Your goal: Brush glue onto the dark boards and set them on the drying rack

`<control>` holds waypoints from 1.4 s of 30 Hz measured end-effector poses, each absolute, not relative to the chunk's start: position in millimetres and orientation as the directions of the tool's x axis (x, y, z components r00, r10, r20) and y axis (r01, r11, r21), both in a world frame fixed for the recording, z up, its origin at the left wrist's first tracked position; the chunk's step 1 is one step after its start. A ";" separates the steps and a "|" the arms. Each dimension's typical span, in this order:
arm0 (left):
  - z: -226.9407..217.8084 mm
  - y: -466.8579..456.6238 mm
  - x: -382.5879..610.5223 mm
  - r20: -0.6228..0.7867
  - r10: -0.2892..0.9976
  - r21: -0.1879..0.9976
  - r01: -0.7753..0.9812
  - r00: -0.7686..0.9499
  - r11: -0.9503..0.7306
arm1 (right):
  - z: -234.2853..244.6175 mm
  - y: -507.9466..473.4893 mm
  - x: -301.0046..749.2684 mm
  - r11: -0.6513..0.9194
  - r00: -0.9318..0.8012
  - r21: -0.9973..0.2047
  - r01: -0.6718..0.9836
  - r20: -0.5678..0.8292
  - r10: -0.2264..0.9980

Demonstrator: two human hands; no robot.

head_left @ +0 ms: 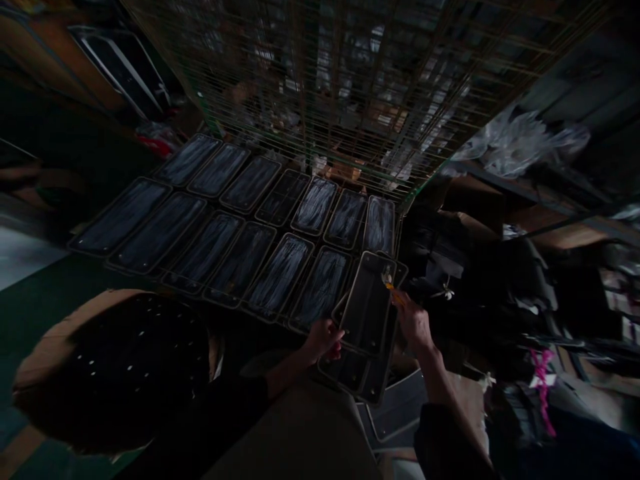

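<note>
My right hand (413, 320) grips a brush with a yellow handle (389, 285), its pale head touching the far end of a dark rectangular panel (369, 310) with rounded corners. My left hand (325, 339) is closed on the near left edge of that panel, thumb on top. Beneath it lie more dark panels (373, 380), stacked slightly askew. Beyond and to the left, two rows of similar panels are laid out, many streaked with a whitish coating, such as the panel nearest my left hand (320, 287). The held panel looks mostly dark and unstreaked.
A tall wire mesh cage (310, 87) rises behind the panels with plastic-wrapped items inside. At the left front stands a round cardboard drum (45, 367) with a dark inside. Dark bundled goods (520, 280) and clear plastic bags (520, 140) crowd the right side.
</note>
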State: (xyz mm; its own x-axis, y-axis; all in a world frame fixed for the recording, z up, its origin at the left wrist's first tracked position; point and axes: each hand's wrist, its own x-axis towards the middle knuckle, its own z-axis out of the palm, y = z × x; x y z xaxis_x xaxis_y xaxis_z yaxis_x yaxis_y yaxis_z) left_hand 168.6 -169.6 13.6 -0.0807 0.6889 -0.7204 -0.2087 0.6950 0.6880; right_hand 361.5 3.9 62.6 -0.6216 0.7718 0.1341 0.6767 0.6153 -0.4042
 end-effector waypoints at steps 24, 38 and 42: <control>4.0 -172.4 168.5 -0.582 0.809 0.794 -0.268 -0.080 0.545 | 75.3 -24.8 381.3 -0.130 -0.581 -0.906 0.404 -0.363 0.729; 10.0 -173.2 168.4 -0.610 0.788 0.775 -0.274 -0.083 0.570 | 54.8 63.7 336.6 0.493 -0.549 -0.656 0.572 0.140 0.824; 5.4 -174.2 169.3 -0.618 0.780 0.768 -0.284 -0.095 0.574 | 52.4 30.9 344.4 0.542 -0.643 -0.610 0.578 0.070 0.763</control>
State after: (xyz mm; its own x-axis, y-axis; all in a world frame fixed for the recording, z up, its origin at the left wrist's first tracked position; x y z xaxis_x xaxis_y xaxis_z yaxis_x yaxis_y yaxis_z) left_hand 169.3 -174.2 5.4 -0.0951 0.7803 -0.6181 -0.2841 0.5738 0.7681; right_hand 344.4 30.9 52.4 -0.6427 0.7630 0.0697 0.5779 0.5425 -0.6097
